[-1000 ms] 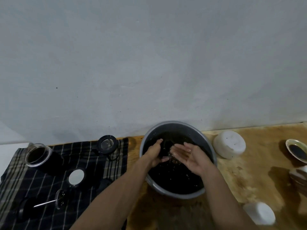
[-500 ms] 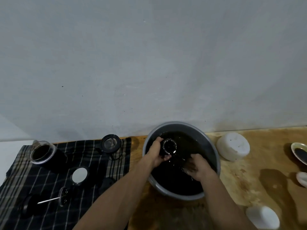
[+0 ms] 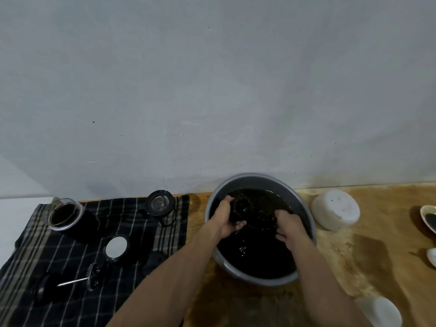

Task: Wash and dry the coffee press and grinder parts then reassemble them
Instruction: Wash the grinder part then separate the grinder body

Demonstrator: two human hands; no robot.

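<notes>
A grey basin (image 3: 304, 208) of dark water stands on the wooden counter. My left hand (image 3: 225, 219) grips a small black round part (image 3: 243, 208) at the water's surface on the basin's left. My right hand (image 3: 289, 226) dips into the water on the right, fingers curled downward; what it holds is hidden. On the striped cloth (image 3: 77, 267) lie a glass jar (image 3: 66, 213), a black-rimmed glass beaker (image 3: 161, 204), a round lid with a white face (image 3: 116, 247), a plunger with its rod (image 3: 77, 280) and a black cap (image 3: 153, 260).
An upturned white bowl (image 3: 335, 210) sits right of the basin. Another white bowl (image 3: 387, 311) is at the front right. A small dish with dark liquid (image 3: 429, 218) is at the far right edge. The wall stands close behind the counter.
My right hand turned over and sank from above the water into it. My left hand kept its grip on the black part and lowered it toward the surface.
</notes>
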